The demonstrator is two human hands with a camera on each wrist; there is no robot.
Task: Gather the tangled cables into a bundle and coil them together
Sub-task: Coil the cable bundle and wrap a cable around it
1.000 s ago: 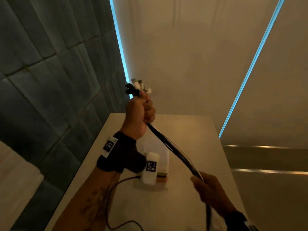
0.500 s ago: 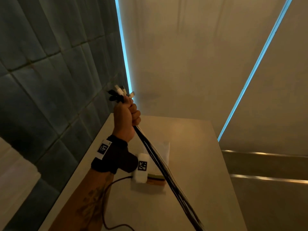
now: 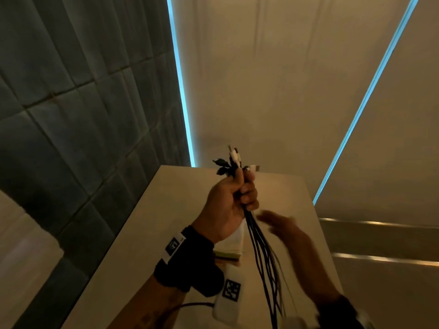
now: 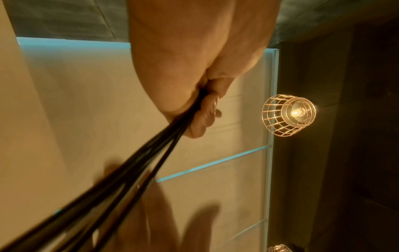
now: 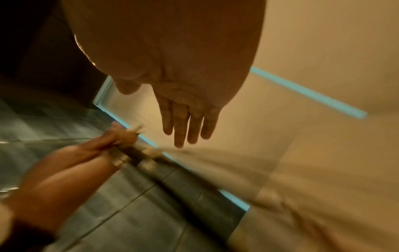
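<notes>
Up above the pale beige tabletop (image 3: 152,224), the left hand (image 3: 228,205) is raised with its fingers curled tightly round a bundle of thin black and white cables (image 3: 263,252), gripping just below their plug ends, which stick out over the fist. From the fist the cables hang down in loose strands toward the table's near edge. Just beside those strands the right hand (image 3: 287,229), blurred, holds nothing, its fingers straight and together. A small stack of pale notepads (image 3: 234,245) lies on the tabletop behind the left wrist.
</notes>
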